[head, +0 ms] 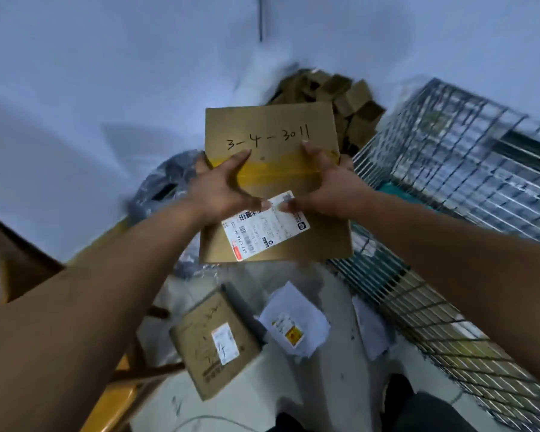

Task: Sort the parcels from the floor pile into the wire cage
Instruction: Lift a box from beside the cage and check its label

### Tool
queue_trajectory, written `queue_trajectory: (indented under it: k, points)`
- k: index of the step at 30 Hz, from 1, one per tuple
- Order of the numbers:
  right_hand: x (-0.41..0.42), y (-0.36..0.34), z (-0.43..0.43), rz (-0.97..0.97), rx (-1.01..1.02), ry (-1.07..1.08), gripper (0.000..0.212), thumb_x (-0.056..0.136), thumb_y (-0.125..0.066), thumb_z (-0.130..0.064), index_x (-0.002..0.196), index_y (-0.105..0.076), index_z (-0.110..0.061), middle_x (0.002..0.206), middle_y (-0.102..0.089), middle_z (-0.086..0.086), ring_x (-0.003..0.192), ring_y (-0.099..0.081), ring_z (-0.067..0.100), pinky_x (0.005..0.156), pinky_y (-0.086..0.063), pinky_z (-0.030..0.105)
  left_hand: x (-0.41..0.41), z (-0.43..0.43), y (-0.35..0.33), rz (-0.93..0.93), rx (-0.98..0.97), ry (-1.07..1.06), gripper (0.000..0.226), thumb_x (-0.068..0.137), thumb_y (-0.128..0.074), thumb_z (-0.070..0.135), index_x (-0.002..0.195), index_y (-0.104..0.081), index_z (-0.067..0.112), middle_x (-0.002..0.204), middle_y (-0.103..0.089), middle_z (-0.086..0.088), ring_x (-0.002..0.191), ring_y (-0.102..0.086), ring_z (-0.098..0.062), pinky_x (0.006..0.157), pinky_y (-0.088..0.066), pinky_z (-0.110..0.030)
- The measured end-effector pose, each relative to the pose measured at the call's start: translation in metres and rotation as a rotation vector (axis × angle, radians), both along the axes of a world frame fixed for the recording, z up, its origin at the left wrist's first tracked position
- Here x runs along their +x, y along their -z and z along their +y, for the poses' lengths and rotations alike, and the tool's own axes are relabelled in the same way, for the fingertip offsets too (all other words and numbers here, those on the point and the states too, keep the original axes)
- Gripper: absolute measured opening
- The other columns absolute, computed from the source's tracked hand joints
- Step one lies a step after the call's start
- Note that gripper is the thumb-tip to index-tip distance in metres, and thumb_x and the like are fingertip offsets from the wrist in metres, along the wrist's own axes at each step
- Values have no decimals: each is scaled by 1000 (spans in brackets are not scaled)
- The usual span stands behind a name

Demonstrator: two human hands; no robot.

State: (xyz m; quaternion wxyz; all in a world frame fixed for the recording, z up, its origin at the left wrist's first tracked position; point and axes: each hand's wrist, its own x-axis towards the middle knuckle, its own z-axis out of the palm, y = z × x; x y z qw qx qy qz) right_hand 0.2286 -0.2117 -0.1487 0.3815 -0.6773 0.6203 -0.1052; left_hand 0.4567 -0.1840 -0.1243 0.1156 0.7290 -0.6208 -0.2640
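So right now we're holding a flat cardboard box (272, 182) up in front of us, both hands on it. Our left hand (222, 188) is clamping the left edge, thumb spread over the top face near the yellow tape band, and our right hand (328, 185) is doing the same on the right edge, thumb pointing up toward the handwritten number. Fingers underneath are hidden, so we can't tell how they're curled.

The bit that matters: the wire cage (449, 188) is sitting off to our right, close beside the box's right edge, so our right hand is the nearer one. The box's long axis is running away from us, label (265, 227) end nearest. We're guessing the swing goes rightward over the cage's rim. More parcels, like the small box (212, 341) and white mailer (293, 325), are lying on the floor below.
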Motion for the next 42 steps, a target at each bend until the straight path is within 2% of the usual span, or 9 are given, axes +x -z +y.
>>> queue_trajectory:
  k: [4, 8, 12, 16, 19, 23, 30, 37, 42]
  points:
    - [-64, -46, -6, 15, -3, 150, 124, 68, -85, -62, 155, 3, -57, 161, -4, 13, 141, -34, 46, 119, -32, 54, -63, -34, -48, -14, -2, 139, 109, 69, -88, 55, 157, -23, 51, 161, -1, -10, 140, -36, -39, 119, -32, -38]
    - [-145, -46, -13, 9, 46, 350, 124, 68, -84, -63, 154, 4, -57, 163, -4, 16, 141, -34, 49, 118, -33, 56, -146, -78, -48, 46, -39, 258, 105, 65, -90, 59, 153, -34, 50, 138, -27, -5, 114, -51, -25, 102, -47, -29]
    - [-224, -13, -23, -20, 84, 504, 121, 71, -84, -59, 156, 1, -54, 163, -5, 14, 143, -33, 46, 117, -35, 54, -233, -121, -8, 52, -33, 414, 107, 57, -86, 70, 150, -39, 52, 153, -43, -4, 129, -55, -26, 108, -49, -43]
    - [-291, 50, -37, -15, 95, 601, 120, 72, -83, -60, 157, 1, -53, 163, -3, 12, 142, -35, 46, 114, -38, 51, -312, -153, 49, 13, 6, 498, 97, 72, -86, 56, 154, -35, 47, 155, -34, -9, 141, -39, -32, 118, -36, -41]
    - [-318, 105, -45, -6, 152, 613, 119, 74, -81, -61, 155, 7, -56, 166, 14, 13, 144, -30, 50, 115, -37, 53, -348, -168, 103, -46, 83, 489, 101, 71, -87, 55, 154, -32, 50, 154, -28, -11, 141, -38, -36, 118, -38, -45]
    - [-323, 182, -56, 56, 192, 589, 117, 76, -76, -68, 154, 11, -55, 166, 15, 18, 141, -34, 51, 113, -40, 52, -361, -183, 184, -153, 198, 491, 107, 71, -86, 58, 155, -21, 55, 152, -28, -15, 137, -42, -42, 112, -44, -52]
    - [-295, 302, -62, -49, 288, 679, 120, 76, -80, -62, 151, 13, -60, 165, 11, 17, 141, -33, 51, 110, -41, 54, -357, -209, 294, -325, 378, 563, 116, 74, -87, 49, 154, -4, 59, 155, -16, -18, 136, -41, -48, 105, -49, -55]
    - [-266, 395, -79, -76, 359, 707, 115, 83, -74, -61, 155, 15, -54, 166, 20, 19, 143, -36, 48, 109, -43, 51, -356, -244, 385, -489, 476, 660, 115, 78, -83, 48, 153, 4, 58, 152, -19, -27, 132, -43, -48, 107, -46, -56]
    - [-243, 445, -88, -105, 410, 677, 121, 80, -78, -58, 151, 21, -57, 163, 28, 15, 145, -28, 49, 114, -38, 57, -332, -252, 433, -576, 531, 708, 112, 83, -80, 47, 157, 4, 53, 163, 3, -30, 145, -27, -51, 115, -36, -58]
